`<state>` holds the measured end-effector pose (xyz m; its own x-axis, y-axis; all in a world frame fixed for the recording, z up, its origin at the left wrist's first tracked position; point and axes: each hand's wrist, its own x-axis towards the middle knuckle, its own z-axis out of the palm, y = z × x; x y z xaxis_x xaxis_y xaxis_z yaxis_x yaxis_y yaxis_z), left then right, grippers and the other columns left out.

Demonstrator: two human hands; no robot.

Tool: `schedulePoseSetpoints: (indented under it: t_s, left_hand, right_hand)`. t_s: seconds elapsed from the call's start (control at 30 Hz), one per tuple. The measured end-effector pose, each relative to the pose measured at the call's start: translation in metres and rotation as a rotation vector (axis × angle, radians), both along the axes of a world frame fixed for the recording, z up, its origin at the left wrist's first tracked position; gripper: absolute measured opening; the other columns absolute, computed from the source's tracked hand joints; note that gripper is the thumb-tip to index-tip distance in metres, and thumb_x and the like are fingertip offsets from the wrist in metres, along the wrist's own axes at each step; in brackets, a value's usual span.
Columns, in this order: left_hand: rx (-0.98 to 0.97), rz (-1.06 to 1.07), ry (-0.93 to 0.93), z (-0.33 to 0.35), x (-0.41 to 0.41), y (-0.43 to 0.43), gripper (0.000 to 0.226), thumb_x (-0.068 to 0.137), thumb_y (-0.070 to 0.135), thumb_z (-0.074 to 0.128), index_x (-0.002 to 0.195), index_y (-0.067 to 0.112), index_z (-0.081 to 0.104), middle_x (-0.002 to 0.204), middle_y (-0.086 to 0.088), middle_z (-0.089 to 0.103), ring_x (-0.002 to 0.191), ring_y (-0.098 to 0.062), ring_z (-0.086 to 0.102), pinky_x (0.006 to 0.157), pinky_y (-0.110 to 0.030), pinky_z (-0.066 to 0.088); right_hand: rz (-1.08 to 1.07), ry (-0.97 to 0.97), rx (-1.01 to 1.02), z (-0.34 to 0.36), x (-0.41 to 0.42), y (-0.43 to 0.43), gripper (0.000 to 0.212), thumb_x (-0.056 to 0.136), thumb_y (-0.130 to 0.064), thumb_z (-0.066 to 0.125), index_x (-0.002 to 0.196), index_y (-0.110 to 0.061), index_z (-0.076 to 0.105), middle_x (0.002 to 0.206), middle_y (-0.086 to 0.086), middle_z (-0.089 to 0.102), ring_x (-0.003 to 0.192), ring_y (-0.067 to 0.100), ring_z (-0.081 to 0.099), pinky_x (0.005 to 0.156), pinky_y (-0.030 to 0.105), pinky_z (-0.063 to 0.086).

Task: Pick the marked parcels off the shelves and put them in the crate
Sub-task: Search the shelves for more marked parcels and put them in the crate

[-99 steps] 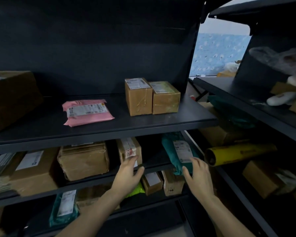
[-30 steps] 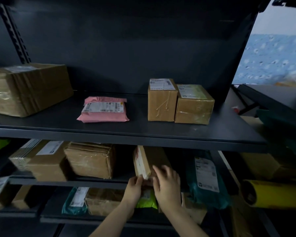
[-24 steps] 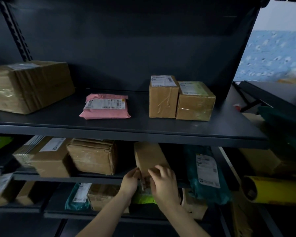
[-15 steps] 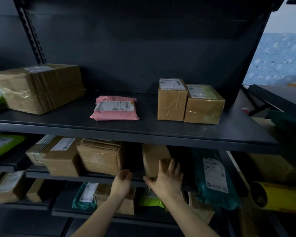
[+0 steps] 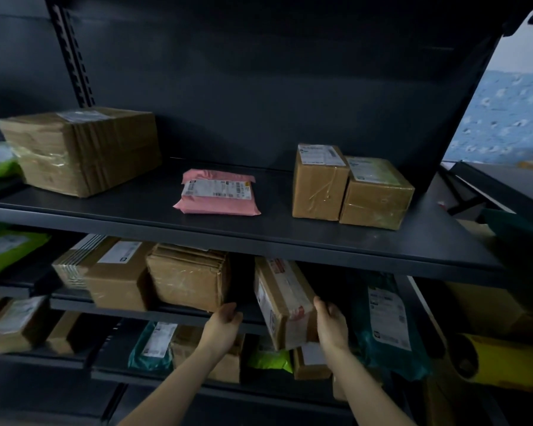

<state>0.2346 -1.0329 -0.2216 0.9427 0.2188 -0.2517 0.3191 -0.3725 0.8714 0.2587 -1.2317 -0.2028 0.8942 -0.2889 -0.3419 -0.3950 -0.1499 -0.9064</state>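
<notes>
Now both hands are at the middle shelf (image 5: 173, 315). The right hand (image 5: 331, 325) grasps one tilted labelled box (image 5: 285, 305) by its three-o'clock side, and the box's near end overhangs the shelf edge. The left hand (image 5: 223, 322), at the box's nine o'clock, is loosely curled and grasps nothing. The upper shelf (image 5: 136, 210) carries four parcels: one big box (image 5: 83, 152), one pink mailer (image 5: 217, 195), two small boxes (image 5: 319, 186) (image 5: 377, 195).

labels (image 5: 216, 189) on parcels (image 5: 317, 192), print too blurred to read
</notes>
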Motion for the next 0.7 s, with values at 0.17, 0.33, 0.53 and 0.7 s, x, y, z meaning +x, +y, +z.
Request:
schedulePoseSetpoints:
  t_s: [0.17,0.33,0.53,0.7]
  left_hand:
    - [0.203,-0.013,-0.138,0.011,-0.006,0.003,0.044,0.095,0.020,0.050,0.138,0.010,0.042,0.133,-0.012,0.051,0.109,-0.025,0.056,0.082,-0.023,0.043]
    - [0.381,0.409,-0.324,0.034,0.002,0.042,0.046,0.088,0.018,0.061,0.127,-0.001,0.046,0.124,-0.024,0.048,0.118,-0.039,0.041,0.097,-0.046,0.037]
    - [0.183,0.470,-0.218,0.052,0.055,0.116,0.067,0.089,0.028,0.061,0.142,0.002,0.031,0.145,-0.024,0.037,0.132,-0.040,0.034,0.111,-0.050,0.029]
    - [-0.117,0.444,-0.195,0.043,0.064,0.128,0.075,0.081,0.025,0.072,0.142,0.009,0.033,0.139,-0.015,0.048,0.125,-0.034,0.048,0.106,-0.047,0.040]
  right_hand:
    - [0.249,-0.306,-0.849,0.012,-0.005,0.017,0.058,0.091,-0.047,0.047,0.141,-0.018,0.036,0.143,0.013,0.039,0.129,0.030,0.037,0.104,0.040,0.034]
    - [0.491,-0.232,-1.093,0.016,-0.004,0.050,0.086,0.079,-0.073,0.037,0.148,-0.027,0.017,0.156,0.015,0.011,0.141,0.033,0.015,0.111,0.046,0.020]
    - [0.364,-0.065,-0.917,0.015,0.005,0.034,0.078,0.078,-0.060,0.052,0.144,-0.033,0.021,0.142,0.014,0.031,0.123,0.035,0.035,0.100,0.040,0.034]
    - [0.072,-0.044,-0.022,0.013,0.012,0.018,0.053,0.087,-0.036,0.060,0.134,-0.015,0.046,0.124,0.013,0.059,0.109,0.031,0.057,0.091,0.041,0.049]
